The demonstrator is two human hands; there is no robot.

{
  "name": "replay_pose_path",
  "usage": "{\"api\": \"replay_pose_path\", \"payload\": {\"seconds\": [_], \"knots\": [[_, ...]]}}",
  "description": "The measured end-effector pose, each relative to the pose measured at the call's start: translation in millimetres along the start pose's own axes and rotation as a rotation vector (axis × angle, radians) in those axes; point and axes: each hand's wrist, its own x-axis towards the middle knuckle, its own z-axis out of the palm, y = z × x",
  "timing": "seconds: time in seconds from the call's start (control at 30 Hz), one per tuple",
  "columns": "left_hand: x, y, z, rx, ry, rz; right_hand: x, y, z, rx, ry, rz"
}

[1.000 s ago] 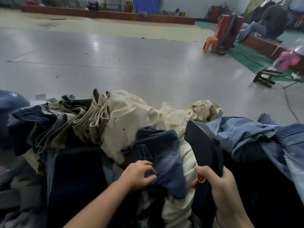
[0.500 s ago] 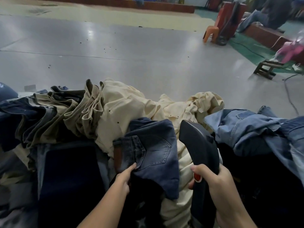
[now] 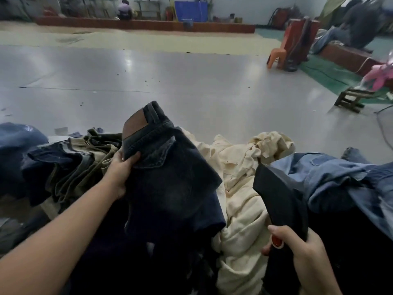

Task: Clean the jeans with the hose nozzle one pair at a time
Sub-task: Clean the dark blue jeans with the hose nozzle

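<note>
Since half a second earlier, we had lifted the dark jeans (image 3: 170,177) off the pile; left hand (image 3: 121,171) gripped them below the brown waistband patch, waistband up, legs hanging. Right hand (image 3: 302,250) clasped the black nozzle (image 3: 280,196), angled up-left, beside cream trousers (image 3: 240,188).

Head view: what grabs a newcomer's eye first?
The dark blue denim jeans with a brown leather waistband patch, lifted at centre by the left hand gripping near the waistband. At lower right, the right hand holds the black hose nozzle with a red button, over a rumpled cream garment.
</note>
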Motion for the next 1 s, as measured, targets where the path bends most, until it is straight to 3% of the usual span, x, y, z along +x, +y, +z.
{"api": "replay_pose_path", "payload": {"seconds": [0.07, 0.13, 0.23, 0.33, 0.5, 0.67, 0.77, 0.87, 1.0], "knots": [[5.6, -35.7, -7.0, 0.374, 0.164, -0.056, 1.1, 1.2, 4.9, -0.041, -0.002, 0.022], [1.7, -80.1, -11.6, 0.821, 0.164, -0.151, 2.9, 3.9, 10.3, -0.081, -0.003, 0.047], [-11.3, -134.7, -16.2, 1.359, -0.075, -0.11, 5.8, 7.7, 17.2, -0.122, -0.007, 0.081], [-18.4, -161.7, -14.2, 1.54, -0.229, 0.048, 8.0, 10.2, 24.2, -0.181, -0.037, 0.098], [-25.3, -178.9, -7.3, 1.491, -0.06, -0.039, 6.0, 11.4, 37.1, -0.212, -0.096, 0.097], [-16.2, -190.4, 23.8, 1.561, 0.075, 0.075, 7.5, 8.1, 42.4, -0.247, -0.17, 0.11], [-5.8, -193.7, 37.4, 1.585, 0.131, 0.034, 13.3, 13.0, 47.0, -0.284, -0.157, 0.056], [4.5, -190.9, 38.7, 1.575, 0.14, -0.018, 17.5, 14.6, 45.2, -0.29, -0.139, 0.017], [18.8, -177.1, 16.3, 1.29, 0.045, -0.013, 12.5, 8.5, 49.2, -0.221, -0.223, 0.087]]}}
